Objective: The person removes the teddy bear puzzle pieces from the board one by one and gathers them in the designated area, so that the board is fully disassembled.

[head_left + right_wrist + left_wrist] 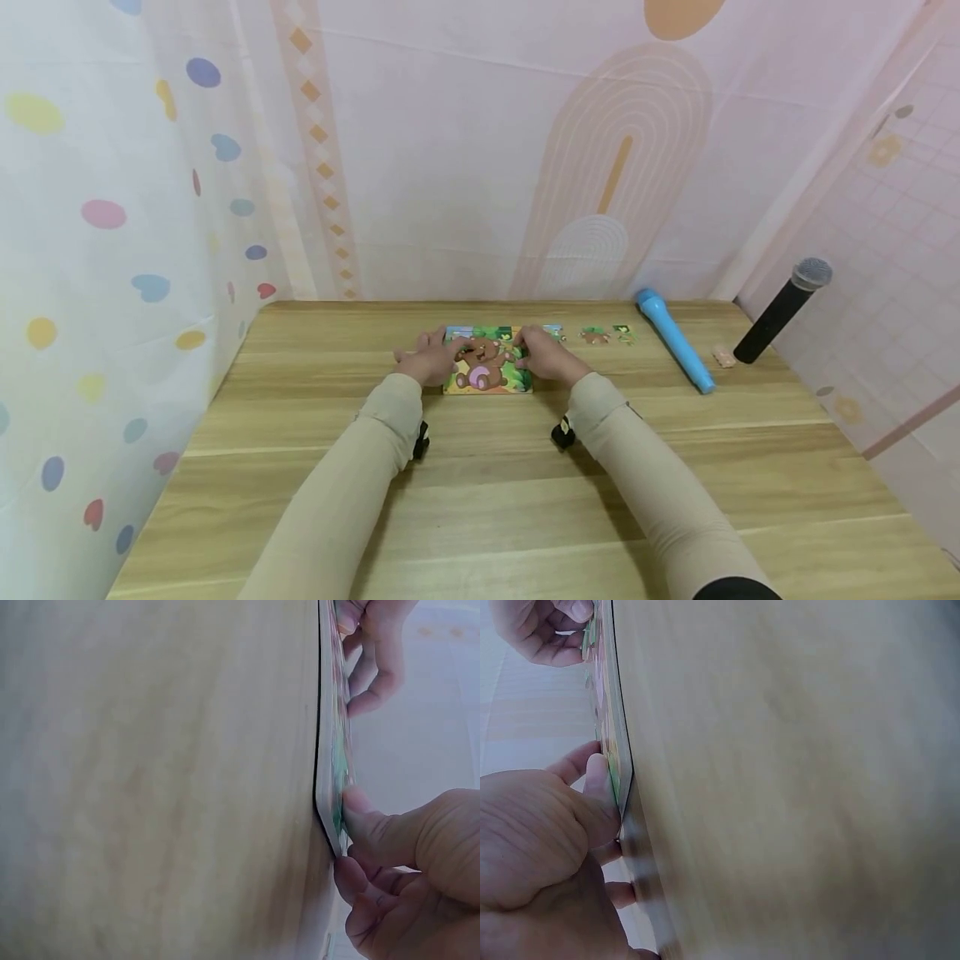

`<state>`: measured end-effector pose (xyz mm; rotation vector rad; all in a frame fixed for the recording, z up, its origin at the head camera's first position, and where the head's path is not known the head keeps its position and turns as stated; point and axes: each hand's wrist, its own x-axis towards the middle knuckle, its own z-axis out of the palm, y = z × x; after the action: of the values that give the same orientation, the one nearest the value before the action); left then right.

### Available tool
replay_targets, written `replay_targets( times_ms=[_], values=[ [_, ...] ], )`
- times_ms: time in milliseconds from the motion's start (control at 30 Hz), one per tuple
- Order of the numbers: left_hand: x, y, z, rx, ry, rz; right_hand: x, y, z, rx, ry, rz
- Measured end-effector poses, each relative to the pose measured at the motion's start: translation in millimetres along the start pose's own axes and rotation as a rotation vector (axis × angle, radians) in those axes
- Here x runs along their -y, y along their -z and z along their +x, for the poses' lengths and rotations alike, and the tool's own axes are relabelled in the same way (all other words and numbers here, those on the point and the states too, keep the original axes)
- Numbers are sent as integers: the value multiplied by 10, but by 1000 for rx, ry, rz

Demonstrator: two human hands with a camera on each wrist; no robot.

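Note:
A flat bear jigsaw puzzle [483,377] lies on the wooden table between both hands. My left hand [429,360] grips its left edge; in the left wrist view the thumb of the left hand [547,832] lies on the picture near a corner, with fingers along the side. At the opposite edge, my right hand [551,357] holds the board. Seen from the right wrist, the right hand's [405,855] thumb presses the green part of the picture while a curled finger meets the corner. The palms hide parts of both side edges.
Loose puzzle pieces [596,336] lie to the right, beyond the right hand. Farther right are a blue microphone [678,343], a small pinkish item [723,357] and a black microphone [780,317] standing at a slant. A patterned curtain [450,167] hangs behind the table [480,500].

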<state>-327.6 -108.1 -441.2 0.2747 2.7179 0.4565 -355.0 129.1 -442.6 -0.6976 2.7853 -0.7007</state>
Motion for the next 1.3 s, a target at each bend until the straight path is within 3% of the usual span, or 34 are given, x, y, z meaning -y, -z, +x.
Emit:
replay_targets(
  times_ms=[233, 400, 767, 1300],
  values=[
    [-12, 11, -5, 2, 0, -2, -13, 55, -10, 26, 7, 28],
    [-8, 6, -20, 6, 3, -2, -47, 68, -3, 32, 61, 20],
    [-15, 19, -14, 14, 4, 5, 32, 86, -83, 64, 37, -78],
    [-23, 27, -30, 19, 7, 31, -9, 93, -84, 65, 71, -60]
  ],
)
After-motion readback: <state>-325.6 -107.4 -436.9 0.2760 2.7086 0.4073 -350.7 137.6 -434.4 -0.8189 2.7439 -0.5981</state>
